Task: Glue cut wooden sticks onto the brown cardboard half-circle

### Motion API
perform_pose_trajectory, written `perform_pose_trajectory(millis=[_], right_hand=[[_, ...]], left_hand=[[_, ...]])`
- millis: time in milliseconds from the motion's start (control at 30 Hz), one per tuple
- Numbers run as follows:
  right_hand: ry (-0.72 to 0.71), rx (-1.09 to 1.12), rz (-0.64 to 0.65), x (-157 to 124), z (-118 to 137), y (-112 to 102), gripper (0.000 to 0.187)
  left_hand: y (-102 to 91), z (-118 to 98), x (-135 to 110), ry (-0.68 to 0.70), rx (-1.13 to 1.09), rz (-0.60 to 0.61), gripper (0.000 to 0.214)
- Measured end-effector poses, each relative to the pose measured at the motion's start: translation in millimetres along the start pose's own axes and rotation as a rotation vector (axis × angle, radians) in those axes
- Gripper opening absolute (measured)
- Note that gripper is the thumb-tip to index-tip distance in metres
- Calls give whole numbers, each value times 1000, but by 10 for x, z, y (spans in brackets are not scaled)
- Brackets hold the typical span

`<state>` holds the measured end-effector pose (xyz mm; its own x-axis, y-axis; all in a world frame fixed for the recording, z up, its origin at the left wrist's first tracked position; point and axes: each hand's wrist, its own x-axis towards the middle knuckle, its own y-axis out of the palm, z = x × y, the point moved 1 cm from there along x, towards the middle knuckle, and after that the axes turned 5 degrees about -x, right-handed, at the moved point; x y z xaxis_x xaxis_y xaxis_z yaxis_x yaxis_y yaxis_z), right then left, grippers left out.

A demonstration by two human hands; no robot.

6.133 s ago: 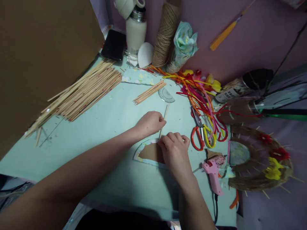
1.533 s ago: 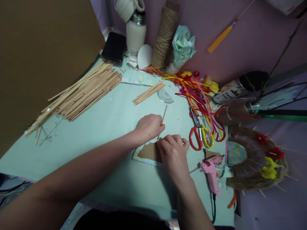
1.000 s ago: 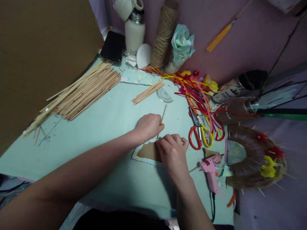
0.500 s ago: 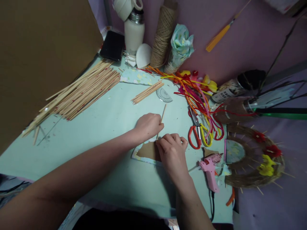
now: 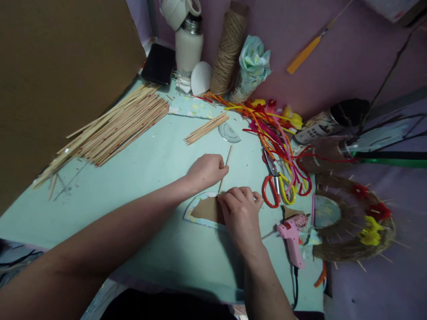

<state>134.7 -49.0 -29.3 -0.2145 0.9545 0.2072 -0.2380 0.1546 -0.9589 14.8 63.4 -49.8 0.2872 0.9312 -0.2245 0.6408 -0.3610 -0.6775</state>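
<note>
**One stick held between two hands**

In the upper left of the frame lies one big pile of sticks (image 5: 113, 126), with one smaller bundle (image 5: 207, 128) right of it. At centre the left hand (image 5: 208, 171) is curled, pinching a single stick (image 5: 228, 155) that slants up toward a protractor (image 5: 228, 132). The stick's lower end runs under the right hand (image 5: 240, 213). That hand presses with bent fingers on one brown cardboard piece (image 5: 205, 209); whether it grips anything cannot be told. Further right are red-handled scissors (image 5: 270, 193) and one pink glue gun (image 5: 292, 235). A can (image 5: 316, 129) at right carries print too small to read.
</note>
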Motion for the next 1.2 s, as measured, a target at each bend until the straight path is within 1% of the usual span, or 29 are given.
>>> perform_pose_trajectory(millis=[133,200,367,433,633,900,1100,1200], right_hand=[[68,22,-165,-15,-69,-123,17],[90,33,-199,-21,-95,-146,16],[31,43,-63,-29,-53,-67,19],[11,49,-35,-33,-18,-29,19],[1,27,-20,-38,30,23,19],[-3,23,-37,-32,34,61,20],[10,33,-52,-39,-15,18,19],[24,9,-48,-41,-37,-4,21]], left_hand=[[9,6,6,7,8,3,18],[11,8,5,11,5,1,19],[12,15,3,-3,-8,-5,18],[12,16,4,-4,-14,-1,18],[0,8,-4,0,-35,2,18],[9,18,-6,12,-42,-7,17],[20,25,3,1,-41,-9,17],[18,21,1,7,-43,-7,17]])
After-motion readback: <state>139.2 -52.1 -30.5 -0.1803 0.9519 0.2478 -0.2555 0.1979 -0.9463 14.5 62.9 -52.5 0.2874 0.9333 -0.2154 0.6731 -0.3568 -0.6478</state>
